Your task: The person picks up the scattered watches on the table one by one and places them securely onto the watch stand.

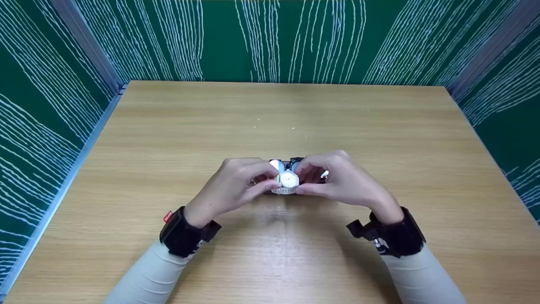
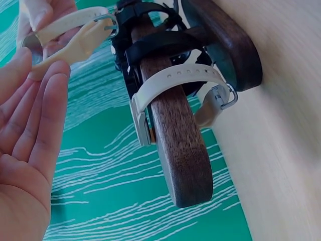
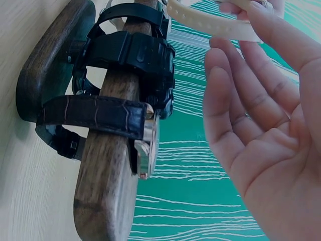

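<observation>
A white wristwatch [image 1: 289, 179] with a round pale dial is held up between both hands, dial facing the head camera. My left hand [image 1: 234, 182] pinches its left side between thumb and index finger. From the right, my right hand [image 1: 339, 179] grips the other side with thumb and fingertip. In the left wrist view the buckled strap [image 2: 83, 42] hangs in a loop toward the stand. Just beyond the hands is a dark wooden watch stand [image 2: 183, 150], whose bar carries several watches; in the head view the hands mostly hide it.
On the bar sit a white-strapped watch [image 2: 175, 83], a chunky black watch [image 3: 123, 55] and a brown leather-strapped watch [image 3: 90, 115]. The stand's base rests on the wooden table [image 1: 190, 122]. Small white specks lie farther back, before a green wall [image 1: 219, 38] with white lines.
</observation>
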`<state>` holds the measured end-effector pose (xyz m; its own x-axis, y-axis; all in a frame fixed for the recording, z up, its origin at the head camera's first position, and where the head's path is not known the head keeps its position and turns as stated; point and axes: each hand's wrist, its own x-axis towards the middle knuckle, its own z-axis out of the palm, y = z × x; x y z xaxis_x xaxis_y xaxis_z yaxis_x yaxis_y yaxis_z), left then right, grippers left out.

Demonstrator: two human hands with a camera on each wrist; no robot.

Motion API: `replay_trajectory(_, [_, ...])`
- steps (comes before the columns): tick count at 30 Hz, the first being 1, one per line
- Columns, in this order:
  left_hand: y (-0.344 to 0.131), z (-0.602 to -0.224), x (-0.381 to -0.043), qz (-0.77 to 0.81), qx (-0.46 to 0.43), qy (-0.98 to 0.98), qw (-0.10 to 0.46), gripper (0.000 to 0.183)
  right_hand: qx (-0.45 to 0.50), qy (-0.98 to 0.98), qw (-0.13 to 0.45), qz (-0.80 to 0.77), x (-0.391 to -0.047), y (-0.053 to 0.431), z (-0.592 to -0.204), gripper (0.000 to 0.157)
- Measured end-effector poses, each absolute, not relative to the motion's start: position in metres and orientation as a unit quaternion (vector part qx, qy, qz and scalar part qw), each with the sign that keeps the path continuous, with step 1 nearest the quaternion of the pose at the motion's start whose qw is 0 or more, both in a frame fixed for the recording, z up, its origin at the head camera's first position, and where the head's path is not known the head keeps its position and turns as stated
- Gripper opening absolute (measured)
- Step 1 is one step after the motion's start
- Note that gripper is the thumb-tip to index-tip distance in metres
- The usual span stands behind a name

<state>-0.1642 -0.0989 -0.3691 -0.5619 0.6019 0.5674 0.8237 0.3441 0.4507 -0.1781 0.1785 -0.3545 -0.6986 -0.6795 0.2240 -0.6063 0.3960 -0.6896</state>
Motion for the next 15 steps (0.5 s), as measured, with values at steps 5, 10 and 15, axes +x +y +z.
replay_trajectory(5, [-0.103, -0.367, -0.165, -0.367, -0.432, -0.808, 0.157, 0.014, -0.354, 0.847, 0.058, -0.391, -0.182, 0.187, -0.353, 0.022])
replay_trajectory(10, [-0.111, -0.362, -0.168, -0.361, -0.415, -0.817, 0.173, 0.015, -0.309, 0.874, 0.035, -0.373, -0.19, 0.206, -0.349, 0.019])
replay_trajectory(15, [-0.123, -0.356, -0.174, -0.354, -0.39, -0.829, 0.185, 0.017, -0.272, 0.904, 0.007, -0.33, -0.196, 0.227, -0.345, 0.02])
